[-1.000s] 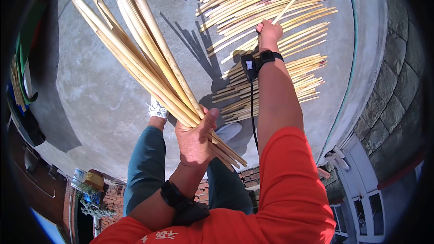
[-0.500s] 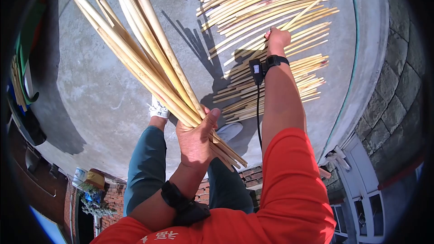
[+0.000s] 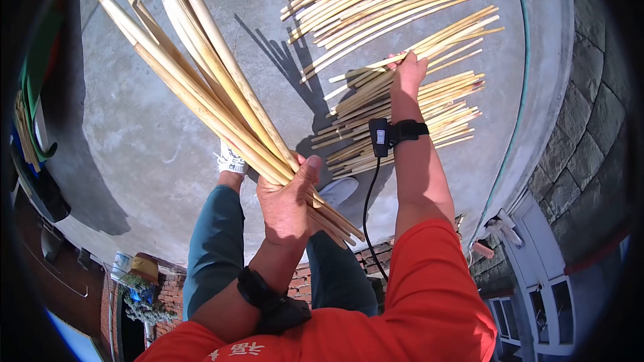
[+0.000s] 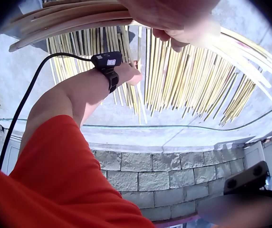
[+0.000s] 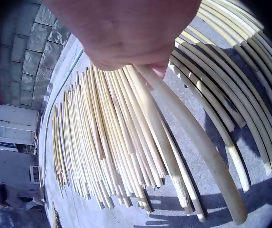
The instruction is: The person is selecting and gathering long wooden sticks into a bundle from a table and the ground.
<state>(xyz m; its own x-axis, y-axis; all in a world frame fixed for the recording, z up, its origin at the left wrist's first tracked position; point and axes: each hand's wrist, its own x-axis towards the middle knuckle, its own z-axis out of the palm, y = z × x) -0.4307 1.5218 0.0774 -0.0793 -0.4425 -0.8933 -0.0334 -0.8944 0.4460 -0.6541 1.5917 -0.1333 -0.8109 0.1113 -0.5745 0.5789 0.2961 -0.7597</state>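
My left hand point(image 3: 285, 204) grips a bundle of pale peeled sticks point(image 3: 218, 80) near their lower ends, thumb across them. The bundle fans out up and to the left, and the short ends stick out below the palm. My right hand point(image 3: 408, 75) is stretched out low over a middle group of sticks laid on the concrete. In the right wrist view, its fingers hold one thick pale stick point(image 5: 200, 135), which slants out from under them beside the laid sticks point(image 5: 112, 118). The palm hides much of that grip.
A wide row of sticks point(image 3: 376, 0) lies farther out, and a shorter group point(image 3: 402, 124) lies nearer my feet. A green hose point(image 3: 526, 60) runs along the right, before a stone-block wall point(image 3: 583, 121). A black cable point(image 3: 365, 228) hangs from the right wrist.
My right hand has come lower and nearer with its stick, which slanted up and away before and now lies in line with the middle group. The left hand keeps its bundle in place.
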